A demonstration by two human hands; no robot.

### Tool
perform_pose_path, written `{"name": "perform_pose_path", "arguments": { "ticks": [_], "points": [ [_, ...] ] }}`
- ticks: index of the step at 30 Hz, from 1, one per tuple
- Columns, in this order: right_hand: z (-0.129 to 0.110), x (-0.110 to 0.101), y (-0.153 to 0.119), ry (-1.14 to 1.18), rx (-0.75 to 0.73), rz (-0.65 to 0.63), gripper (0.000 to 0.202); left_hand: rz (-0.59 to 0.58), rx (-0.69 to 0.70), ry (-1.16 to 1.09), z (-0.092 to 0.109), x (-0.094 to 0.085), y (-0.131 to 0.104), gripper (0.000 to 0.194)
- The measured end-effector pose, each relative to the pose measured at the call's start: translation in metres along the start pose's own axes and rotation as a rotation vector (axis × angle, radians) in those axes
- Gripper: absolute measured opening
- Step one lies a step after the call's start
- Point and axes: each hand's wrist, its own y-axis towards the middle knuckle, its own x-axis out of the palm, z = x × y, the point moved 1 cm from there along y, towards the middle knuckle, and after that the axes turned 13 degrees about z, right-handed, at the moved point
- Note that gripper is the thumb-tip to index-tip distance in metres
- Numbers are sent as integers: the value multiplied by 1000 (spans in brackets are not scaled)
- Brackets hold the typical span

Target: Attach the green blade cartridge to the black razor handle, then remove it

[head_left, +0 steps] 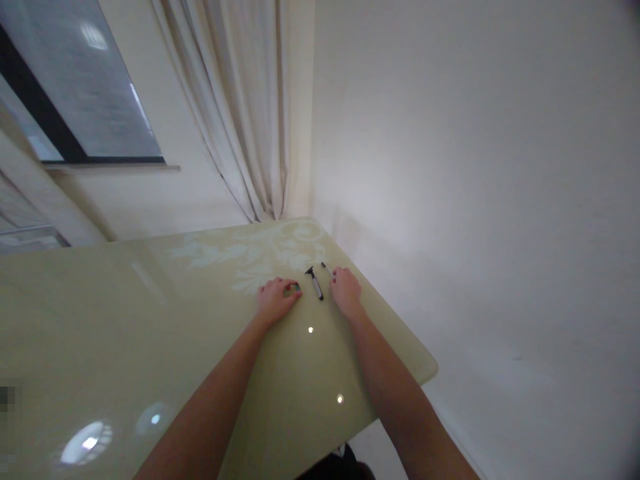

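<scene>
On the pale yellow-green tabletop (190,320), my left hand (276,299) pinches a small dark green item (298,287) between thumb and fingers. A razor (315,285) with a dark head and grey handle lies between my two hands, touched by neither. To its right, my right hand (345,290) is closed on a thin white stick with a dark tip (324,265), which looks like a toothbrush. Most of the stick is hidden under the fingers.
A white wall (475,200) runs along the table's right side. Behind the table hang cream curtains (240,107) beside a dark-framed window (100,80). The table's rounded corner (433,367) is at the right, and lamp reflections show on its glossy surface.
</scene>
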Motion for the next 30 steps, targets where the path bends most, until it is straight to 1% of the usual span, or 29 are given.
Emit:
{"name": "perform_pose_path", "arguments": {
  "ticks": [6,9,12,15,17,18,20,21,22,23,25,27,28,30],
  "points": [
    [-1,1,0,13,-2,-3,27,13,-20,-59,-3,3,0,36],
    [1,2,0,34,9,17,26,31,-45,-118,-5,5,2,40],
    [1,0,2,76,9,79,25,34,-63,-217,-8,3,1,40],
    [-6,-4,3,196,-26,180,21,-13,-52,-348,-12,-5,-7,33],
    [-16,-5,-1,341,-106,203,15,-56,-39,-427,-16,-15,-19,34],
    [-24,-4,-5,423,-172,188,14,-76,-33,-465,-18,-21,-27,35],
    [-42,-1,-21,570,-329,110,16,-125,-23,-542,-24,-34,-45,37],
    [-52,1,-31,625,-407,75,16,-172,-27,-621,-27,-41,-55,37],
    [-61,2,-42,658,-483,47,16,-206,-42,-687,-30,-47,-64,36],
    [-69,3,-54,678,-540,24,15,-215,-63,-743,-33,-52,-72,36],
    [-81,5,-76,691,-658,-35,11,-184,-113,-845,-39,-61,-85,36],
    [-87,5,-91,693,-727,-85,7,-145,-168,-912,-42,-67,-93,36],
    [-88,5,-95,692,-757,-107,4,-137,-193,-930,-43,-69,-94,36],
    [-88,4,-97,680,-797,-147,6,-139,-222,-935,-43,-71,-96,37]
  ]
}}
